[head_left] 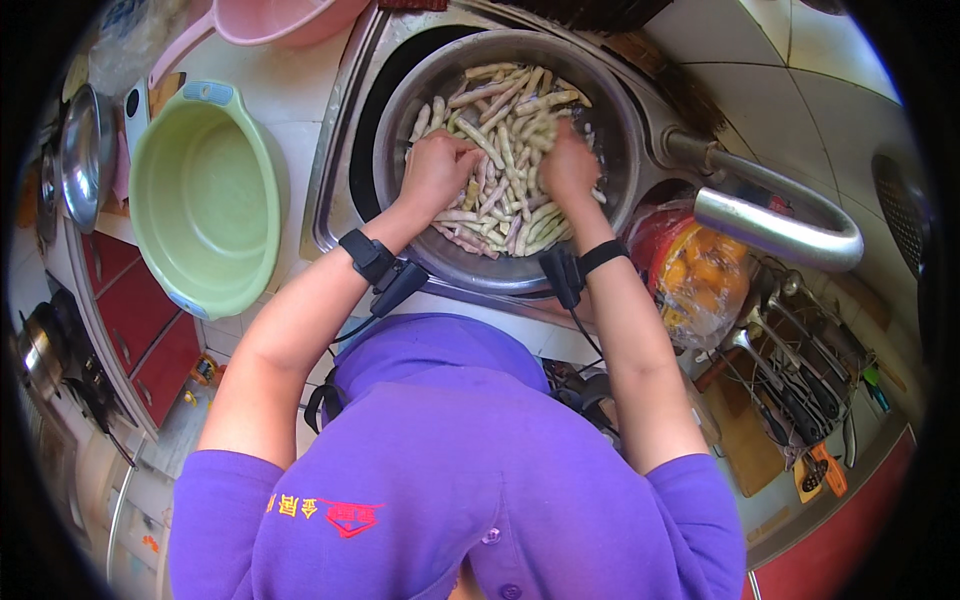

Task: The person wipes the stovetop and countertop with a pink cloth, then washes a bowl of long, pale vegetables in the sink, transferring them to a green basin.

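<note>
A large stainless steel basin (506, 274) sits in the sink, filled with pale green and purplish bean pods (501, 161). At the basin's left side, my left hand (440, 171) is curled down among the pods, thumb and fingers close together; whether a pod is pinched there is hidden. Over on the right side, my right hand (570, 166) is blurred by motion. Some equally blurred pods stick out from its fingers towards the middle of the heap. A little water shows along the basin's right inner wall.
A metal sink (324, 187) surrounds the basin, with a curved faucet (787, 225) to the right. Left stands a green plastic tub (206, 202); behind it is a pink dipper (274, 22). Bagged orange fruit (701, 274) and a rack of utensils (802, 367) lie right.
</note>
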Tool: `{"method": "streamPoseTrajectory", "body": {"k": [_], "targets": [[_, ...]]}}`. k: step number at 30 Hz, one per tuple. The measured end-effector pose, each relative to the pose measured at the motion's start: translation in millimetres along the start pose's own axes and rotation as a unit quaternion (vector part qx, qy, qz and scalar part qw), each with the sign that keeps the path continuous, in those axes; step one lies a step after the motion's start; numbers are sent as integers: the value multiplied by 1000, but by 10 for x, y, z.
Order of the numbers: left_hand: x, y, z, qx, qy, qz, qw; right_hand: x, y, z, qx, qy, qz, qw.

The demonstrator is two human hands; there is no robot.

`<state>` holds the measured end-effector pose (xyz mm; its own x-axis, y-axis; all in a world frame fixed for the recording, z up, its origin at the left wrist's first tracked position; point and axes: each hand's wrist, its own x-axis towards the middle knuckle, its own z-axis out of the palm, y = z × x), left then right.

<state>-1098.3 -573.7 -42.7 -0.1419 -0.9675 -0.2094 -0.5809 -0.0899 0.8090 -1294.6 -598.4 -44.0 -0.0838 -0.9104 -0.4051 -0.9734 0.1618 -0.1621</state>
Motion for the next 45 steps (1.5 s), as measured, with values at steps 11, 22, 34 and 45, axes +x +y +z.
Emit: {"method": "streamPoseTrajectory", "body": {"k": [11, 22, 34, 45], "targets": [[-45, 59, -70, 144, -98, 93, 980, -70, 64, -190, 461, 3, -33, 887], [-341, 547, -429, -54, -65, 138, 987, -575, -155, -1065, 795, -99, -90, 591], [-782, 414, -977, -72, -46, 144, 986, -649, -426, -706, 576, 108, -44, 809], [-1050, 73, -2064, -263, 16, 46, 964, -1022, -1656, -789, 709, -160, -75, 683]]}}
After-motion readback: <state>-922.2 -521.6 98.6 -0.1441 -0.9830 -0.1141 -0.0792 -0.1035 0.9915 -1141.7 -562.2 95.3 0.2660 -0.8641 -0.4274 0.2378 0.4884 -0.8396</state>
